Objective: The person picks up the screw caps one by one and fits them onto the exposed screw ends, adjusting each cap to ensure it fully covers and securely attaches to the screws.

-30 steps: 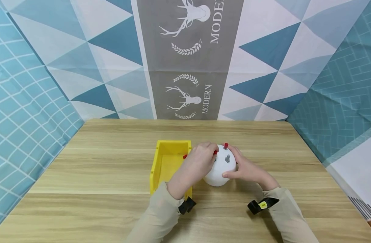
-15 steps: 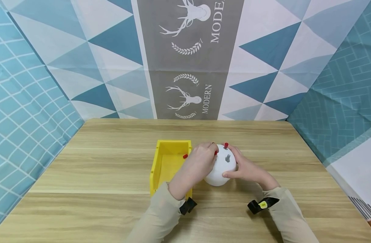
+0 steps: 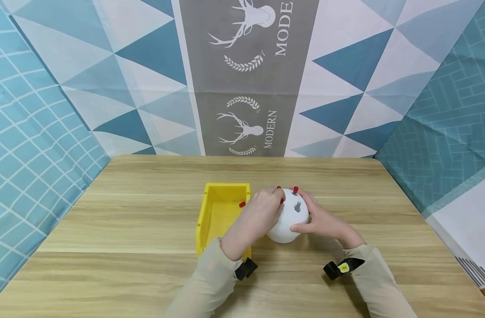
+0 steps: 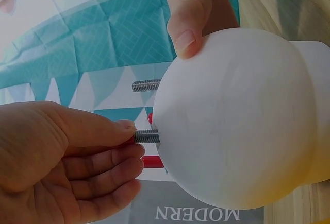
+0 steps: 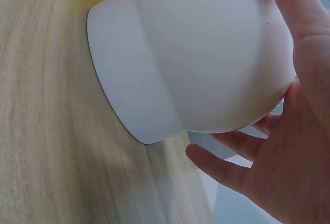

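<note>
A white rounded body (image 3: 283, 229) with a narrower base stands on the table, threaded metal studs sticking out of its top. My left hand (image 3: 260, 210) pinches a small red cap (image 3: 282, 201) at the end of one stud (image 4: 148, 136); in the left wrist view the fingers mostly hide that cap. Another stud (image 4: 146, 85) is bare. Red caps (image 3: 295, 190) sit on other studs, one partly hidden behind my left fingers. My right hand (image 3: 325, 223) grips the white body from the right, thumb at the front and fingers around the far side.
A yellow open bin (image 3: 201, 221) stands just left of the white body, under my left forearm. Inside it, near its right wall, lies a loose red cap (image 3: 242, 204). The wooden table (image 3: 147, 229) runs back to a patterned cloth wall (image 3: 242, 79).
My left fingers have shifted slightly on the red cap, and another red cap behind them now shows. The right hand and the white body have stayed in place.
</note>
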### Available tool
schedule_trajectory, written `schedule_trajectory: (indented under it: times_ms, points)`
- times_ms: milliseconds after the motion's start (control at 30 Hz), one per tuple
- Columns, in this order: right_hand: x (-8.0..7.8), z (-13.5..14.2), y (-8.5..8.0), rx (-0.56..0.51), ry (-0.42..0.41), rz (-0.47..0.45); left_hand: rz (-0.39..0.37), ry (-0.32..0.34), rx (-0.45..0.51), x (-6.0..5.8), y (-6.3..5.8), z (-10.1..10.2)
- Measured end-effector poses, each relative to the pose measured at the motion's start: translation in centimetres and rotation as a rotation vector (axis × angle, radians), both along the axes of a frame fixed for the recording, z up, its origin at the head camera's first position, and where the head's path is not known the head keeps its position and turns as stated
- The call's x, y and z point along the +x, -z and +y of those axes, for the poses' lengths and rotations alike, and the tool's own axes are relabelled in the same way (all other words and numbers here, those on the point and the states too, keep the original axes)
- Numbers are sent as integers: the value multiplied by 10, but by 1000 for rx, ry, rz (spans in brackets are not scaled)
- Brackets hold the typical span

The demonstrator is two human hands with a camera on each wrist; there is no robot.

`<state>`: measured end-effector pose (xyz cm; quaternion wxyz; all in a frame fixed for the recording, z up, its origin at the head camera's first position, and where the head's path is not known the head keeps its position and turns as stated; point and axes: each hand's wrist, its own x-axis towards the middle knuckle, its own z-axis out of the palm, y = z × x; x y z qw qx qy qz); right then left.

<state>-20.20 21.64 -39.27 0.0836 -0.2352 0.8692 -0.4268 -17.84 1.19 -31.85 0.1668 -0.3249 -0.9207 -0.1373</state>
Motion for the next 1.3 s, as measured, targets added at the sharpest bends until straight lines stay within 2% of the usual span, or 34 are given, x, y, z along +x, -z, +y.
schedule_trajectory:
  times_ms: [200,567,800,1000,1300]
  points:
    - [-1,1,1,14,-9,16,-1,-3,-3,-1,0,0]
    - [-1,1,0,22,-2,15,-49,-5,-4,-3,3,0]
    - [0,1,1,27,-3,14,-135,1,55,-5,5,-2]
    - [0,0,1,20,-3,14,-168,20,94,-6,7,-4]
    - [0,1,0,8,-10,21,-206,47,54,-6,2,-7]
